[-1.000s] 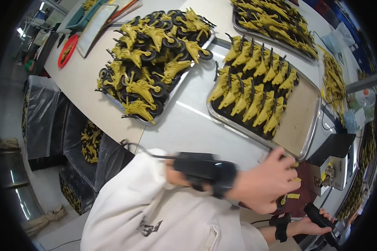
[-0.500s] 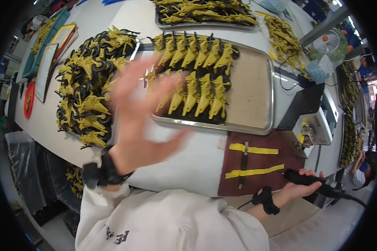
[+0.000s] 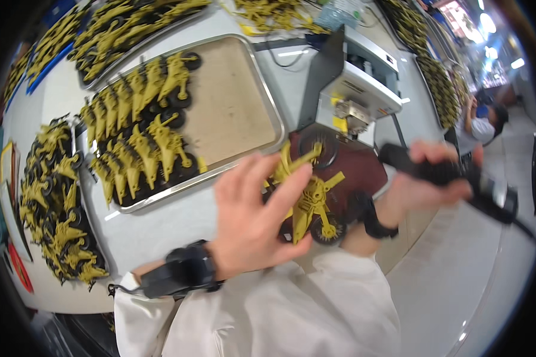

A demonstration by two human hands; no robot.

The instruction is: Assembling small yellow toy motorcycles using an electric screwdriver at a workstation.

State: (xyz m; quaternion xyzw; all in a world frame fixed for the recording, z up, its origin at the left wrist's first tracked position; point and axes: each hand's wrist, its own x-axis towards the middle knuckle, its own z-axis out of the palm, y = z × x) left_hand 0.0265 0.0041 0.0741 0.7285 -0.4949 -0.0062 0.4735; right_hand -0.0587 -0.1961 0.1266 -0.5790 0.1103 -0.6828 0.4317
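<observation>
My left hand (image 3: 253, 211) is at a yellow toy motorcycle (image 3: 309, 205) with black spoked wheels, over the maroon mat (image 3: 366, 169). Its thumb and fingers curve round the toy's near side; their exact contact is partly hidden. Yellow pieces and a second wheel show just beyond the fingers; whether they belong to the same toy I cannot tell. My right hand (image 3: 429, 178) is wrapped round a black corded electric screwdriver (image 3: 420, 165), held to the right of the mat and apart from the toy. Both wrists wear black bands.
A metal tray (image 3: 268, 113) holds two rows of yellow toy motorcycles. More are heaped at the left (image 3: 56, 202) and in a tray at the back (image 3: 122, 35). Beyond the mat stands a white box-shaped machine (image 3: 363, 83) with a black plate. A person (image 3: 482, 122) sits far right.
My left hand has moved from the tray to the mat, where a toy motorcycle now is. The right hand still grips the screwdriver, now raised. The view has swung to the right.
</observation>
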